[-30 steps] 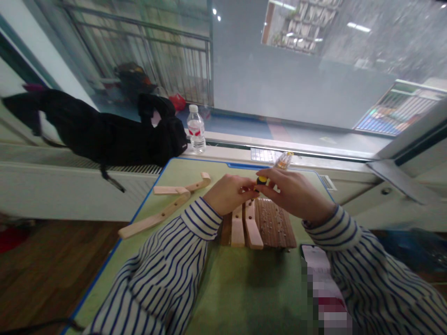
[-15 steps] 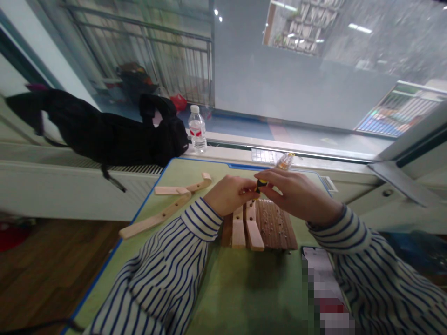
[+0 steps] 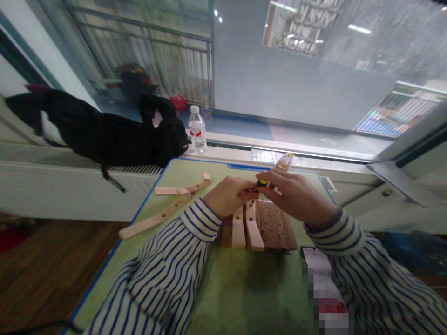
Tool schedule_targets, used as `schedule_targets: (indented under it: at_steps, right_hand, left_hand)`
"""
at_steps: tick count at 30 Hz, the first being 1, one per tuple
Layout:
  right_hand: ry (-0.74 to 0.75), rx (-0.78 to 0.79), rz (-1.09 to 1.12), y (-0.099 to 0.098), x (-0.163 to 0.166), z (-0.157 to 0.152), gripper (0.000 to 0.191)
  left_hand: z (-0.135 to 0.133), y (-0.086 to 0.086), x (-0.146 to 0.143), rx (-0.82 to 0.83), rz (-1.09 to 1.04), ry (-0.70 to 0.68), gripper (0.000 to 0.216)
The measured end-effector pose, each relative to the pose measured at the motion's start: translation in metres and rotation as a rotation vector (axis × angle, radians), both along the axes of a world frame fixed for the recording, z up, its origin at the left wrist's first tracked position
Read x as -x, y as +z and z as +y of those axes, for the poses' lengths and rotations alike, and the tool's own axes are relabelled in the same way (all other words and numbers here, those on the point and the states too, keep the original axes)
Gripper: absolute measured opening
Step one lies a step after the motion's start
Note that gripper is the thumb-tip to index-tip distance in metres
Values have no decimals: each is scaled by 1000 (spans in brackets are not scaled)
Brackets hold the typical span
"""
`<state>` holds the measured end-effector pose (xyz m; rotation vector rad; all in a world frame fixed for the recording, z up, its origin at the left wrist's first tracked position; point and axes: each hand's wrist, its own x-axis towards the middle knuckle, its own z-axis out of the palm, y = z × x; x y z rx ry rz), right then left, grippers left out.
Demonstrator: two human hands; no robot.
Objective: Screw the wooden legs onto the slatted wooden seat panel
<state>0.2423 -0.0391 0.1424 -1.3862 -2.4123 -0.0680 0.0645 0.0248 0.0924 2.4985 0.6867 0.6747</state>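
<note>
My left hand (image 3: pixel 228 195) and my right hand (image 3: pixel 295 197) meet above the far end of a wooden slatted panel (image 3: pixel 274 225) on the green table (image 3: pixel 226 288). Between the fingertips of both hands sits a small yellow and black object (image 3: pixel 261 183), pinched from both sides. Two pale wooden strips (image 3: pixel 244 225) with holes lie against the panel's left side, under my left hand. Both sleeves are blue-and-white striped.
Loose wooden arm pieces (image 3: pixel 164 209) lie on the table's left part. A phone (image 3: pixel 323 284) lies at the right front. On the windowsill behind stand a water bottle (image 3: pixel 197 129), a black backpack (image 3: pixel 104 130) and a small clear bottle (image 3: pixel 284 161).
My hands have stayed together over the panel; the right hand has shifted slightly, turning the small yellow and black object. Nothing else has moved.
</note>
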Motion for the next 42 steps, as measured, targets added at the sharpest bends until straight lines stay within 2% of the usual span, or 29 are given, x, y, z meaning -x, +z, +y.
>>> schedule_targets:
  at_steps: [11, 21, 42]
  right_hand:
    - [-6, -7, 16, -1, 1, 1, 27]
    - [54, -30, -9, -2, 2, 1, 33]
    - [-41, -71, 10, -7, 0, 2, 29]
  left_hand:
    - [1, 2, 1, 43, -24, 23, 20]
    - [2, 1, 2, 38, -15, 36, 16]
    - [0, 0, -2, -25, -20, 0, 19]
